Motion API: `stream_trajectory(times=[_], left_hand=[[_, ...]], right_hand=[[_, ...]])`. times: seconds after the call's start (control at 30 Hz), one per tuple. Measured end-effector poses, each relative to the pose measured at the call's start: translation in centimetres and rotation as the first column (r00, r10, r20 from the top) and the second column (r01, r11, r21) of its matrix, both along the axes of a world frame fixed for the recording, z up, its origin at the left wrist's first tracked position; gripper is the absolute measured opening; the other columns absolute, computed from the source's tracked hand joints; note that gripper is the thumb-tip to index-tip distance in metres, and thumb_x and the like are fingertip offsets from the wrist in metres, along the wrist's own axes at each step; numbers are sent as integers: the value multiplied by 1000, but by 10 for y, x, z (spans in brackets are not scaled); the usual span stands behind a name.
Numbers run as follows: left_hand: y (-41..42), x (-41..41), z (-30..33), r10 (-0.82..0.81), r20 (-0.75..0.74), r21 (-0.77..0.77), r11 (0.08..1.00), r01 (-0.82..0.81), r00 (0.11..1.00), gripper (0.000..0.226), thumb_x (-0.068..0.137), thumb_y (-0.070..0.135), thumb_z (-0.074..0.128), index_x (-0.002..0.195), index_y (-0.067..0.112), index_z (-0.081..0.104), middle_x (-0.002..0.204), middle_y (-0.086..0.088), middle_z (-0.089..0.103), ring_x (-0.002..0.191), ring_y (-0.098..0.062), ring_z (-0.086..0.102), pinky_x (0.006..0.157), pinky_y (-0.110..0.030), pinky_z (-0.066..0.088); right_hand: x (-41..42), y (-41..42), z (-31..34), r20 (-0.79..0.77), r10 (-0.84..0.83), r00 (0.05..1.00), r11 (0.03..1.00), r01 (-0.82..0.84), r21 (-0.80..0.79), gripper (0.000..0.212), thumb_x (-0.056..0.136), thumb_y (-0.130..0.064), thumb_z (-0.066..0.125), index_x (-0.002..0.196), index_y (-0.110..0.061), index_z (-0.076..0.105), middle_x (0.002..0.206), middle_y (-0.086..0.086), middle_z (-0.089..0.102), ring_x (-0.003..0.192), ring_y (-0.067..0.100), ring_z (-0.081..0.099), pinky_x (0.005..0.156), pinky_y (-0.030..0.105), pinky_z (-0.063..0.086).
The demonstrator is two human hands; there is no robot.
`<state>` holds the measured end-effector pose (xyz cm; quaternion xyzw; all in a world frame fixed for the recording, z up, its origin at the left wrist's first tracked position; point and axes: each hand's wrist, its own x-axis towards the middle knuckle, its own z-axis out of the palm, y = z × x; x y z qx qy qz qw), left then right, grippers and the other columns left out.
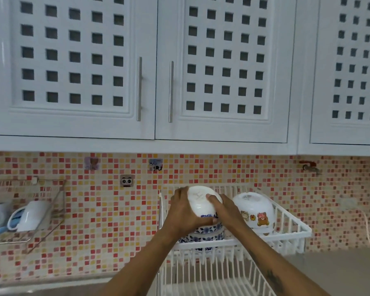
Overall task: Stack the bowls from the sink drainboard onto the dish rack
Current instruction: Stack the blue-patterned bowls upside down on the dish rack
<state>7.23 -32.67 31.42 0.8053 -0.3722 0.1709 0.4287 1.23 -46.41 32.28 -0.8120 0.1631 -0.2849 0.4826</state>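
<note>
An upside-down white bowl with a blue flower pattern is held over the upper tier of the white dish rack. My left hand grips its left side and my right hand grips its right side. Directly under it sits a stack of upside-down blue-patterned bowls on the rack's left part; the held bowl rests on or just above that stack. To the right on the same tier stands an inverted white bowl with cartoon animal pictures. The sink drainboard is out of view.
White cupboards with steel handles hang just above. A mosaic tile wall lies behind. A wire wall shelf at left holds a white container. The rack's lower tier shows bare prongs. A grey countertop lies at right.
</note>
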Motion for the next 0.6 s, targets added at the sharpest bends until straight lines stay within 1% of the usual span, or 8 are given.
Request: stream_trajectory(times=[0.13,0.23,0.3,0.33,0.43,0.47,0.53,0.6], left_hand=[[-2,4,-3,24,-10,45,999,-23,1000,110,51,59,86,139,16,36,131,-1,41,121,-17,42,100,-27,39],[-6,7,-6,54,-37,110,993,-50,998,117,50,63,84,142,14,32,138,-5,39,129,-23,40,109,-39,40],[-8,6,-7,60,-55,141,989,-52,997,118,52,64,83,144,13,29,142,-7,37,133,-26,36,110,-45,38],[-8,7,-7,60,-58,149,987,-51,997,117,53,63,83,144,13,29,142,-7,36,132,-26,36,110,-45,39],[-7,2,-5,57,-64,161,986,-47,996,113,57,60,83,144,14,29,139,-7,37,128,-25,39,108,-42,40],[-6,2,-5,55,-69,165,985,-43,996,113,57,61,83,144,14,28,140,-6,37,129,-25,38,108,-42,40],[-2,1,-4,53,-81,191,981,-37,995,118,58,65,80,148,15,22,148,-8,31,137,-28,32,114,-43,34],[3,1,-1,49,-135,263,965,-12,990,125,67,64,74,154,10,2,161,-10,10,149,-32,11,121,-45,18]], right_hand=[[8,-5,-4,-52,34,998,998,-32,45,46,85,-52,53,117,-20,59,109,3,66,92,19,63,72,32,51],[12,-10,-9,-89,51,995,994,-42,99,39,88,-49,51,113,-20,57,102,3,66,84,16,63,64,28,50],[15,-14,-11,-112,62,992,993,-49,110,37,89,-48,49,112,-21,56,103,5,65,82,14,62,61,27,47],[15,-14,-11,-119,69,991,991,-55,121,42,86,-51,49,114,-21,57,104,4,66,84,15,63,63,28,49],[19,-16,-12,-147,68,987,990,-49,132,76,65,-69,46,123,-22,57,109,5,68,91,21,66,74,34,55],[19,-14,-12,-159,59,986,992,-40,118,82,61,-72,43,124,-22,56,109,5,68,92,22,66,77,36,56],[11,-4,-10,-183,-1,983,998,11,54,79,69,-73,39,125,-19,55,110,5,66,94,23,65,81,36,53],[3,3,-8,-174,-200,964,968,167,-189,71,85,-67,35,127,-14,53,118,10,62,103,28,61,81,34,47]])
